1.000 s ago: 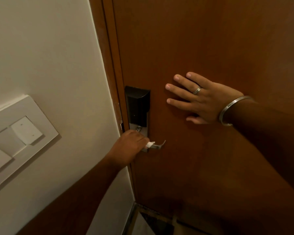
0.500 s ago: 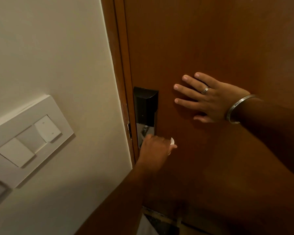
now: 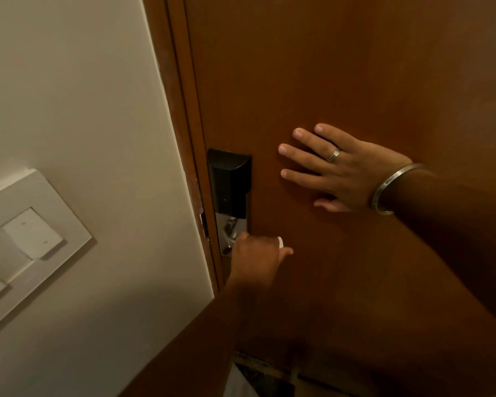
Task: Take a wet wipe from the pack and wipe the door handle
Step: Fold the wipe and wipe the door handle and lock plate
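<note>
An indoor doorway, likely a hotel room or flat; a brown wooden door [image 3: 341, 67] carries a black electronic lock [image 3: 229, 181]; a cream wall [image 3: 69, 96] holds a white switch panel [image 3: 26, 239].

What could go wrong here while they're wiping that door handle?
Only a small corner of the wet wipe shows past the left hand, so it might slip out or bunch up mid-wipe. That hand hides the lever, so parts could go unwiped. The right hand lies flat on the door; if the lever gets pressed down, the door might shift.
</note>
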